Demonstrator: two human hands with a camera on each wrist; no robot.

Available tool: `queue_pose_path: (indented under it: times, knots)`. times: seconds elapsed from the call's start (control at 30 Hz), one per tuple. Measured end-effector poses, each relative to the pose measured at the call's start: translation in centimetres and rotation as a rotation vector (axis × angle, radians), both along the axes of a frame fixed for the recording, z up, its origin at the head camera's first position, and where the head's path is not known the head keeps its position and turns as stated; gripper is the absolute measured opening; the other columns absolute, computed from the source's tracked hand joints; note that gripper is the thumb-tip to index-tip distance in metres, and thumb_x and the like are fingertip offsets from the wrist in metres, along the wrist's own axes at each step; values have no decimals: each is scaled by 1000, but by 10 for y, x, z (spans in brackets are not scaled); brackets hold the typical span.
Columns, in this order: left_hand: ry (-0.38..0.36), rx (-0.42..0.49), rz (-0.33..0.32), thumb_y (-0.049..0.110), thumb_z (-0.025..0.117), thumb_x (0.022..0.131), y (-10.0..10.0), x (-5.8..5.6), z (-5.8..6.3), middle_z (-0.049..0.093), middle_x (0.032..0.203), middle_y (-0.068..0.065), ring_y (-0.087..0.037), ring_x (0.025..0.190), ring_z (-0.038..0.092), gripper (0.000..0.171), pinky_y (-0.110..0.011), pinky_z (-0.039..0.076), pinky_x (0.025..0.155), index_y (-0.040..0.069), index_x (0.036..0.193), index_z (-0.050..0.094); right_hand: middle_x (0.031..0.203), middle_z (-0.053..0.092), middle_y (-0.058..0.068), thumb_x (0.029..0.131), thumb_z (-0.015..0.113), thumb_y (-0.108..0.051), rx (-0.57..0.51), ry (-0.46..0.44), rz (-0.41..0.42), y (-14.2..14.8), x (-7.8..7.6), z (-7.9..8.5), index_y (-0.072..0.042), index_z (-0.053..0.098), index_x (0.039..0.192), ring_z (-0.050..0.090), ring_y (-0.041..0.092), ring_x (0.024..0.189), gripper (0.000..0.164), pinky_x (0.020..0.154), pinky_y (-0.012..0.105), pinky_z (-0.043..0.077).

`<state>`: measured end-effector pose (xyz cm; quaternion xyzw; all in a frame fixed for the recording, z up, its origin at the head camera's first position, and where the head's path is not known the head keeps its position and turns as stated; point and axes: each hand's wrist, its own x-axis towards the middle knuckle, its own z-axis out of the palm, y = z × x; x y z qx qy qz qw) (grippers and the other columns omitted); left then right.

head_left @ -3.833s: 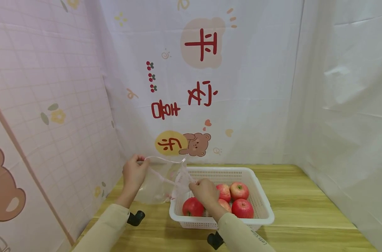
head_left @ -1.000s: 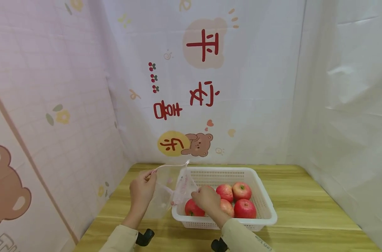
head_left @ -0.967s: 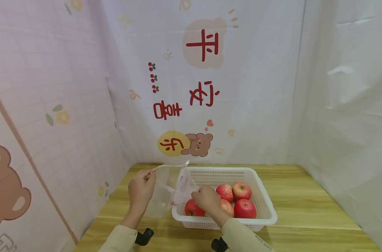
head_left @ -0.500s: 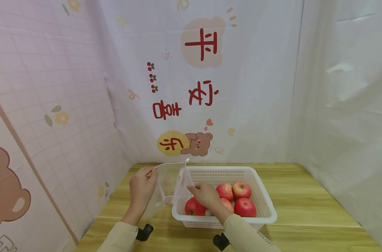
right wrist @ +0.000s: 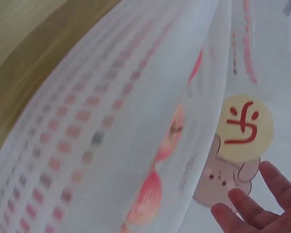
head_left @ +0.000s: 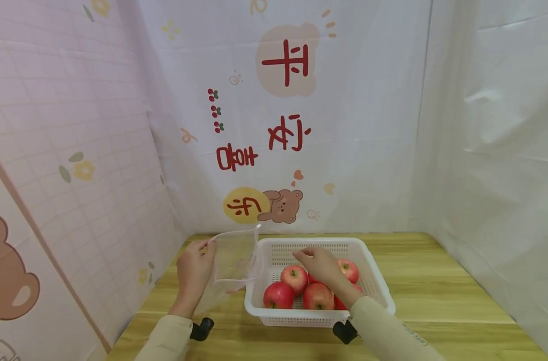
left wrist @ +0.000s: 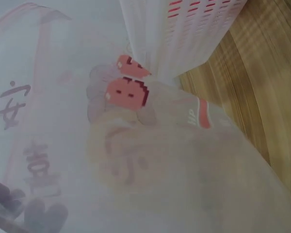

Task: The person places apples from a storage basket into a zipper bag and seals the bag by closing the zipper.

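My left hand (head_left: 194,265) pinches the rim of a clear plastic zip bag (head_left: 234,253) with pinkish edges. The bag's mouth gapes, and its lower part hangs left of the white basket. In the left wrist view the see-through bag (left wrist: 184,160) fills most of the picture, with printed pink figures on or behind it. Above the basket is my right hand (head_left: 321,265), apart from the bag; the right wrist view shows its fingers (right wrist: 252,208) spread and holding nothing. Beneath it lie several red apples (head_left: 278,296), some partly hidden by the hand and forearm.
The white perforated basket (head_left: 384,296) stands on a wood-grain table (head_left: 436,281). White printed cloth (head_left: 360,125) hangs behind and along both sides. A black wrist mount (head_left: 202,329) sits at the left cuff, another black mount (head_left: 345,332) at the right.
My right hand has let go of the bag and moved right, over the apples. The left hand still pinches the rim and has shifted slightly left. Apples on the basket's left show more fully.
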<state>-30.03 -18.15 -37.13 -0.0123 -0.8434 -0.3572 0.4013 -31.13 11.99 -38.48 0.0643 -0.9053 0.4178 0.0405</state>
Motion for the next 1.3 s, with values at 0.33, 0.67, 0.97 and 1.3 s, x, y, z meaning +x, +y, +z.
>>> queue_pose_path:
  times: [0.33, 0.67, 0.97, 1.3]
  knots:
    - [-13, 22, 40, 17, 62, 94, -13, 0, 4, 73, 95, -20, -38, 81, 69, 23, -55, 52, 71, 1, 99, 78, 124, 65, 15, 96, 61, -40, 87, 33, 10, 63, -2, -5, -7, 69, 123, 58, 39, 115, 43, 96, 57, 45]
    - [-81, 103, 75, 24, 63, 96, -25, 2, 4, 71, 96, -19, -33, 68, 64, 28, -46, 50, 60, 1, 103, 77, 133, 58, 23, 92, 68, -42, 119, 67, 128, 127, 3, -22, -5, 61, 133, 53, 48, 121, 55, 91, 59, 48]
    - [-216, 189, 7, 23, 59, 96, -18, 0, -8, 50, 47, 4, -10, 38, 45, 28, -28, 36, 39, 3, 107, 76, 135, 57, 21, 84, 78, -34, 100, 15, 177, 133, 12, -36, -4, 56, 138, 50, 48, 124, 65, 94, 63, 44]
    - [-205, 193, 23, 22, 60, 95, -11, 0, -13, 72, 104, -18, -20, 61, 59, 29, -33, 43, 53, 3, 110, 75, 131, 58, 24, 77, 85, -23, 130, 111, 322, 131, 10, -46, 7, 51, 138, 56, 41, 112, 76, 93, 57, 45]
